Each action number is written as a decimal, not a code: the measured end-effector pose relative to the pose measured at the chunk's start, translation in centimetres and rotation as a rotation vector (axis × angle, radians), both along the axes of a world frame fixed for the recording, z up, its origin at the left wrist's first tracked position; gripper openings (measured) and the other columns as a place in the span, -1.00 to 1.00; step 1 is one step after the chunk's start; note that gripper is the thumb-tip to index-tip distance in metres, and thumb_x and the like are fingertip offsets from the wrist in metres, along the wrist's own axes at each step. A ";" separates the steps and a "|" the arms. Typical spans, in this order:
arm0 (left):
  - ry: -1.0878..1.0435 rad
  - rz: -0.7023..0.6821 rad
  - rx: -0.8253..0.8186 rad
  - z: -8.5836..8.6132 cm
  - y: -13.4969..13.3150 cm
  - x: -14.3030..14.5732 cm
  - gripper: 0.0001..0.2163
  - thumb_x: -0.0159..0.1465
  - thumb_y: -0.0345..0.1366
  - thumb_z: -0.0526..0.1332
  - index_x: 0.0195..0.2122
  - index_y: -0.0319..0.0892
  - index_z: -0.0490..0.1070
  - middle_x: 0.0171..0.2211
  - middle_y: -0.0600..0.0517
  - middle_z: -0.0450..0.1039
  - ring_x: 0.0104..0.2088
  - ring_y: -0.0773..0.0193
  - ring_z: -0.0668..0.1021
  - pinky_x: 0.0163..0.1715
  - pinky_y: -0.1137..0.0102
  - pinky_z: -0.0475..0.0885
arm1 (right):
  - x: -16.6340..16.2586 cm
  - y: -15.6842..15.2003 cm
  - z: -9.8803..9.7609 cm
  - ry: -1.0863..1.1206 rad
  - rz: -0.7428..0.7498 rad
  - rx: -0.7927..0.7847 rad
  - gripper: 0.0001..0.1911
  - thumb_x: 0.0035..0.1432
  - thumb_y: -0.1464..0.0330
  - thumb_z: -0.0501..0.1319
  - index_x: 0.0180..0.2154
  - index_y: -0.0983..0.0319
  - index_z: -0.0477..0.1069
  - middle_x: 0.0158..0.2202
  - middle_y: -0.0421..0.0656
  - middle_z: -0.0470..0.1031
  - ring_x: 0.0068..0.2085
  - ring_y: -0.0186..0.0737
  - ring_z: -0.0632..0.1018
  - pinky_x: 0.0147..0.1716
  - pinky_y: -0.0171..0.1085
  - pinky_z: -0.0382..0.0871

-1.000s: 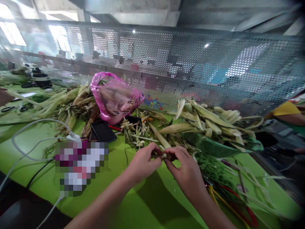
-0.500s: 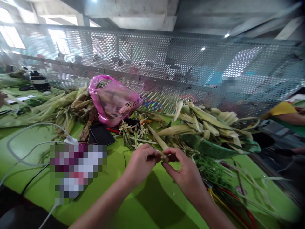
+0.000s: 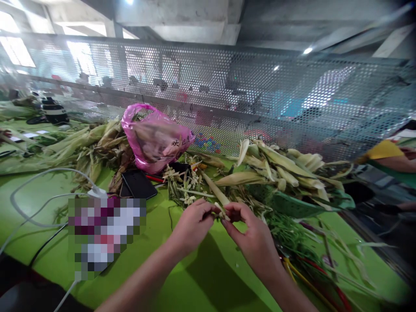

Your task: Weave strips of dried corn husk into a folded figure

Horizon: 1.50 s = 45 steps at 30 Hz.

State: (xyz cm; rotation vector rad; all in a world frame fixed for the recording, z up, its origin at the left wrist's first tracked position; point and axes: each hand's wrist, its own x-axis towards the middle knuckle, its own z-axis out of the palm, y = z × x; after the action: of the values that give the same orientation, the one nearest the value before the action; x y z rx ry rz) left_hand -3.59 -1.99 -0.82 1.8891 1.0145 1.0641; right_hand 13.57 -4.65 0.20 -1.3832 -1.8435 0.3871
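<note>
Just above the green table (image 3: 169, 277), my left hand (image 3: 195, 223) and my right hand (image 3: 251, 229) meet fingertip to fingertip. Between them is a small pale piece of corn husk (image 3: 222, 212), pinched from both sides. Its left end is partly hidden by my fingers. Right behind the hands lies a longer pale corn husk (image 3: 214, 188), pointing away from me. A heap of shredded husk bits (image 3: 182, 184) lies behind my left hand.
A pink plastic bag (image 3: 156, 141) stands at the back, beside a black phone (image 3: 139, 184). Husks fill a green basket (image 3: 299, 203) on the right, with green shreds (image 3: 287, 229) in front. White cables (image 3: 29, 219) cross the left side. Another person's arm (image 3: 391, 162) shows far right.
The small husk piece has turned slightly between my fingers, and a pale strip of it now sticks up. Both hands stay in nearly the same place.
</note>
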 end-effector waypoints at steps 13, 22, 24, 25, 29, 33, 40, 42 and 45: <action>0.015 -0.071 -0.038 -0.8 0.7 0.2 -0.78 0.27 -0.34 0.05 -0.49 -0.21 0.37 -0.48 0.04 0.35 -0.40 0.31 0.37 -0.38 0.44 0.24 | 0.2 -0.4 1.2 0.048 0.166 -0.091 -0.69 0.15 0.40 0.18 -0.04 0.14 0.33 -0.17 -0.11 0.53 -0.15 -0.15 0.56 -0.16 -0.20 0.44; -0.064 -0.189 -0.151 0.3 0.3 0.1 -0.81 0.28 -0.30 0.04 -0.44 -0.22 0.33 -0.50 0.09 0.25 -0.43 0.37 0.27 -0.44 0.49 0.18 | 1.7 0.3 0.9 0.064 0.042 -0.078 -0.81 0.26 0.31 0.13 -0.09 0.14 0.37 -0.22 -0.15 0.51 -0.19 -0.18 0.54 -0.19 -0.23 0.41; -0.066 -0.199 -0.156 0.5 0.2 0.0 -0.81 0.29 -0.30 0.03 -0.42 -0.21 0.35 -0.48 0.08 0.28 -0.42 0.37 0.29 -0.44 0.49 0.19 | 1.7 0.2 1.0 0.054 0.013 -0.057 -0.83 0.26 0.30 0.13 -0.12 0.14 0.38 -0.21 -0.14 0.52 -0.19 -0.17 0.54 -0.19 -0.23 0.40; -0.064 -0.203 -0.158 0.5 0.3 0.0 -0.81 0.29 -0.29 0.03 -0.41 -0.21 0.35 -0.48 0.08 0.28 -0.42 0.36 0.29 -0.44 0.49 0.20 | 1.6 0.1 1.1 0.052 0.004 -0.046 -0.84 0.27 0.30 0.12 -0.13 0.15 0.38 -0.21 -0.14 0.52 -0.19 -0.17 0.54 -0.19 -0.22 0.39; -0.024 -0.189 -0.123 0.1 0.4 0.0 -0.79 0.30 -0.30 0.02 -0.43 -0.21 0.35 -0.48 0.07 0.29 -0.41 0.34 0.32 -0.43 0.48 0.22 | 1.5 0.1 1.3 0.060 0.044 -0.053 -0.82 0.25 0.30 0.13 -0.14 0.16 0.43 -0.19 -0.12 0.54 -0.17 -0.15 0.54 -0.16 -0.21 0.39; 0.090 -0.163 0.018 -0.5 0.3 0.4 -0.77 0.32 -0.32 0.00 -0.43 -0.19 0.36 -0.44 0.03 0.36 -0.36 0.29 0.38 -0.33 0.43 0.27 | 1.4 0.4 1.0 0.113 0.133 -0.191 -0.77 0.21 0.25 0.19 -0.13 0.17 0.50 -0.19 -0.12 0.55 -0.17 -0.14 0.55 -0.17 -0.20 0.42; 0.233 -0.176 0.100 -0.9 -0.1 0.8 -0.76 0.34 -0.33 -0.02 -0.42 -0.18 0.37 -0.41 0.01 0.40 -0.34 0.26 0.40 -0.30 0.40 0.26 | 0.9 0.5 0.5 0.284 0.101 -0.190 -0.85 0.13 0.26 0.25 -0.34 0.21 0.49 -0.39 -0.19 0.47 -0.33 -0.22 0.49 -0.33 -0.28 0.38; 0.232 -0.201 0.100 -0.7 -0.3 0.8 -0.76 0.34 -0.32 -0.02 -0.42 -0.18 0.36 -0.42 0.01 0.39 -0.36 0.27 0.40 -0.31 0.41 0.26 | 0.8 0.6 0.5 0.344 0.052 -0.208 -0.84 0.10 0.25 0.26 -0.37 0.22 0.45 -0.42 -0.21 0.44 -0.37 -0.24 0.46 -0.35 -0.28 0.36; 0.208 -0.239 0.092 -0.5 -0.6 1.0 -0.77 0.33 -0.33 -0.01 -0.43 -0.18 0.35 -0.42 0.02 0.38 -0.35 0.28 0.40 -0.31 0.42 0.25 | 0.8 0.6 0.5 0.411 -0.005 -0.210 -0.81 0.08 0.22 0.27 -0.38 0.23 0.43 -0.44 -0.23 0.41 -0.39 -0.26 0.43 -0.35 -0.29 0.34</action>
State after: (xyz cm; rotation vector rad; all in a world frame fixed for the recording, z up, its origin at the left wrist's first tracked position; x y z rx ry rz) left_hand -2.63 -2.56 -1.34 2.1687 0.8361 0.8004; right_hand 14.36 -4.00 0.66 -1.3263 -1.4918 0.8172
